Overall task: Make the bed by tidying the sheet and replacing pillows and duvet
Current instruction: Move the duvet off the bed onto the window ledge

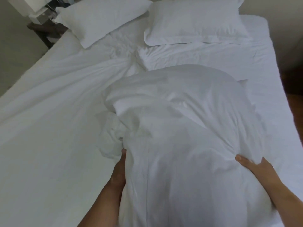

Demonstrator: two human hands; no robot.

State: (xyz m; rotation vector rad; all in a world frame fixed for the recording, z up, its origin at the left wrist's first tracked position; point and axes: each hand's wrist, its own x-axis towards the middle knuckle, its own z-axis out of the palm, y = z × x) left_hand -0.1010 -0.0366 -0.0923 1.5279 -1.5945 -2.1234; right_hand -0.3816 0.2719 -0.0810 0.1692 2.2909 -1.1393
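A bulky white duvet (180, 128) lies bunched in a heap across the near middle of the bed, reaching up towards me. My left hand (118, 167) grips its left edge, thumb on top and fingers hidden in the folds. My right hand (255, 167) grips its right side, thumb pressed into the cloth and the fingers tucked behind it. The white sheet (49, 120) covers the mattress, smooth at left and creased near the middle. Two white pillows lie at the head: one (101, 18) skewed at left, one (195, 22) flat at right.
A dark bedside table (44, 32) with a white lamp (31, 5) stands beyond the bed's far left corner. A pale wall runs behind the pillows. Dark wooden floor (293, 95) shows along the bed's right side.
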